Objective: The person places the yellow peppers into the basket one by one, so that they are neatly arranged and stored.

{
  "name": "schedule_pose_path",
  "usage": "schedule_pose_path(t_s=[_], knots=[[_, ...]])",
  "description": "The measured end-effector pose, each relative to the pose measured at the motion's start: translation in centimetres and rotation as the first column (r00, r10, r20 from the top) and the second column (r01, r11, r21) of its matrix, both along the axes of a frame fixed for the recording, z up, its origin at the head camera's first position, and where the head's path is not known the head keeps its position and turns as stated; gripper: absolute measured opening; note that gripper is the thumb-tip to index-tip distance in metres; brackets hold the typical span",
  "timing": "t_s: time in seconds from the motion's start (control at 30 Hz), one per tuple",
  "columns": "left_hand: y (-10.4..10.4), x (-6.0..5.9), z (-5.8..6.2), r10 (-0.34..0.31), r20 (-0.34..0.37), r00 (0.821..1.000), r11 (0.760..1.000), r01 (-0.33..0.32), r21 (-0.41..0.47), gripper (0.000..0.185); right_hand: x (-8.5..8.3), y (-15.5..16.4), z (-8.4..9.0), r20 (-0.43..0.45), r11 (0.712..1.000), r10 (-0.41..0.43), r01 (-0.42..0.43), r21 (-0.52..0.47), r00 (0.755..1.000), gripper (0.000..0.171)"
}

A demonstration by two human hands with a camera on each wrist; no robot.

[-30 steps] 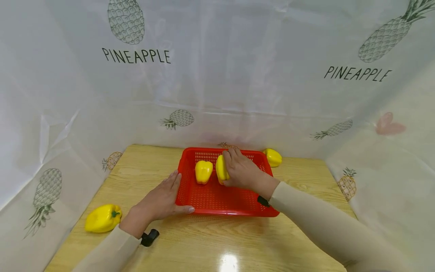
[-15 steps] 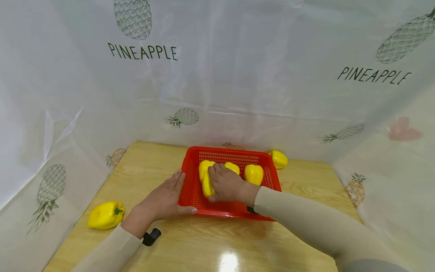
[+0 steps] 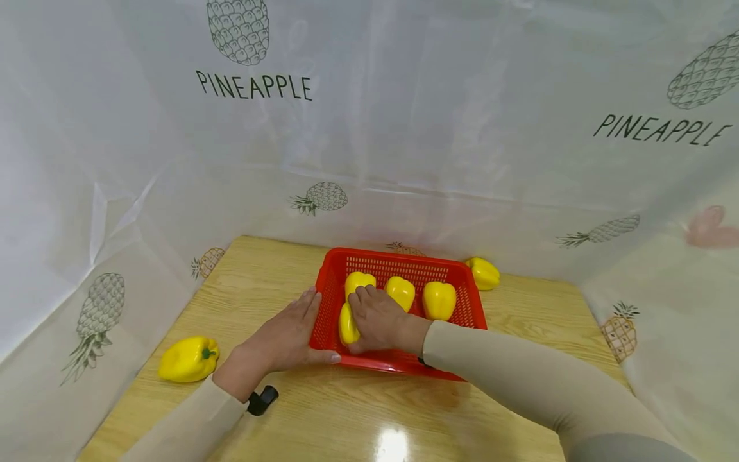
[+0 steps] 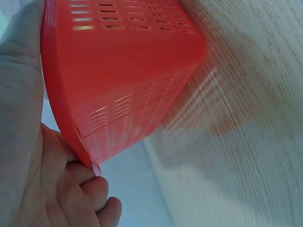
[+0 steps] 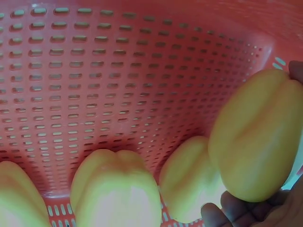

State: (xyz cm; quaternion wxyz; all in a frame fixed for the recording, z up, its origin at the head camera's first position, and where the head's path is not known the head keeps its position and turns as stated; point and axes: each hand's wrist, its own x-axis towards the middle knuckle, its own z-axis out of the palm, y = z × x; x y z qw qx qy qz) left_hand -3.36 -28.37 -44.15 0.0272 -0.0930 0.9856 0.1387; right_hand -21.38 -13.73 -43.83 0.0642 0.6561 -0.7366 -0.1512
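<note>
In the head view, a red plastic basket (image 3: 398,369) stands on the wooden table. My left hand (image 3: 283,333) holds its near left corner, the thumb lying along the front rim. In the left wrist view, bent fingers (image 4: 94,191) meet the rim. My right hand (image 3: 378,321) reaches into the basket's left part and grips a yellow bell pepper (image 3: 348,324). The right wrist view shows this gripped pepper (image 5: 258,137) tilted, fingers beneath it. Behind it sits another yellow pepper (image 3: 360,281). Two more, a middle pepper (image 3: 401,292) and a right pepper (image 3: 439,300), stand in the basket.
A yellow bell pepper (image 3: 189,359) lies on the table at the left, near my left forearm. Beyond the basket's far right corner lies another pepper (image 3: 484,273). A pineapple-print sheet (image 3: 404,128) hangs around the table (image 3: 323,417).
My right hand has carried the gripped pepper from the basket's middle to its front left. The middle and right peppers have come into sight. My left hand stays at the corner; the view has shifted slightly.
</note>
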Motion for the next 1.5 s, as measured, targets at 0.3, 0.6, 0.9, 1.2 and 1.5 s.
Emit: schedule_pose_path(t_s=[0.3,0.6,0.9,1.2,1.5], knots=[[-0.1,-0.1,-0.2,-0.007,0.001,1.0,1.0,0.007,0.008,0.13,0.2,-0.4,-1.3,-0.052,1.0,0.005,-0.004,0.028,0.999,0.091],[-0.1,-0.1,-0.1,-0.012,0.004,1.0,1.0,0.012,-0.007,0.13,0.2,-0.6,-1.5,-0.023,0.998,0.011,-0.009,0.06,1.0,0.086],[-0.1,-0.2,0.0,-0.008,0.005,1.0,1.0,0.008,-0.002,0.131,0.3,-0.5,-1.3,-0.019,0.995,0.025,-0.023,0.092,0.999,0.082],[0.0,-0.1,0.0,-0.009,0.004,1.0,1.0,0.009,0.011,0.13,0.2,-0.4,-0.9,-0.032,0.998,0.039,-0.037,0.053,0.999,0.082],[0.0,-0.1,-0.1,-0.002,0.012,1.0,1.0,0.002,0.011,0.131,-0.3,-0.1,0.2,-0.074,0.999,0.037,-0.035,0.022,0.997,0.09]])
